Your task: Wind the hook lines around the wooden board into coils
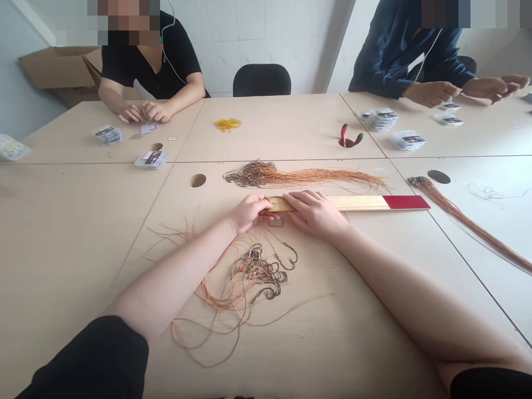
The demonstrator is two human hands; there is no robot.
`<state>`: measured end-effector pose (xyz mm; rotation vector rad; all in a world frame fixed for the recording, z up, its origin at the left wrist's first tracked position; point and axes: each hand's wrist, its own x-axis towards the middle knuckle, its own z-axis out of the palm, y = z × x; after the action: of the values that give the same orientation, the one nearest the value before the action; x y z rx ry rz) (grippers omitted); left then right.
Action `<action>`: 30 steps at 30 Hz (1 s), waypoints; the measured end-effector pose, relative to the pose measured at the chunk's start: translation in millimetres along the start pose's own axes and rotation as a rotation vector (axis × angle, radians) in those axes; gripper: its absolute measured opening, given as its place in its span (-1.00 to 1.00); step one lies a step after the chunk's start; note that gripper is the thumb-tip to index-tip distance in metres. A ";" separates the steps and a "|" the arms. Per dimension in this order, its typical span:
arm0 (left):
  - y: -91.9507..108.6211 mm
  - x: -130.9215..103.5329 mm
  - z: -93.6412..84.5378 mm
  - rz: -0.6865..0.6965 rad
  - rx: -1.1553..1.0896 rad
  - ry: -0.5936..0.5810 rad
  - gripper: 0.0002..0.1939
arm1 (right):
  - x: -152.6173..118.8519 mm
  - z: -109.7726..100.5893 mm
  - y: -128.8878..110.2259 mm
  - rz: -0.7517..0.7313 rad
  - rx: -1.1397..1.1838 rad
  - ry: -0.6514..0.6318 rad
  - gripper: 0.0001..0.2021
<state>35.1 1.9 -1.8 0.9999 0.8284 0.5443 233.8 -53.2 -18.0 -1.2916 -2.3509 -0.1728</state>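
Observation:
A long pale wooden strip [361,203] with a red right end lies across the table before me. My left hand [251,215] is closed at its left end, thumb and fingers pinching what looks like a dark fish hook [274,199] against the wood. Over the strip's middle, my right hand [313,215] grips it, fingers bent across the top; its thumb is partly hidden. Below my hands, a loose tangle of fish hooks [261,271] with orange-brown lines [216,302] is spread out. Beyond the strip lies a bundle of hooked lines [307,176].
Another line bundle [469,219] lies at right. Red-handled pliers [349,137] stand in a table hole. Yellow bands [228,124] and small clear packs [382,118] are farther back. Two people work across the table [83,221]; a black chair [261,80] stands between them.

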 end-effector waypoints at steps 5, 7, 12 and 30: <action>-0.3 -0.2 -0.3 0.002 -0.004 -0.006 -0.94 | -0.3 -0.1 0.4 0.004 0.010 -0.004 -0.60; 0.2 -0.4 0.3 -0.006 -0.003 0.003 -0.94 | -0.2 -0.2 0.4 0.005 0.013 -0.006 -0.60; 0.9 0.0 1.6 -0.020 0.009 0.025 -0.95 | 0.0 -0.3 -0.2 0.004 0.017 -0.003 -0.59; -0.5 1.6 -0.3 -0.008 -0.007 0.014 -0.90 | 0.3 -0.7 -1.9 0.034 -0.008 -0.019 -0.58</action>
<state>35.8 3.1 -2.8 0.9868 0.8426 0.5476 232.3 -54.3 -17.1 -1.3414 -2.3448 -0.1611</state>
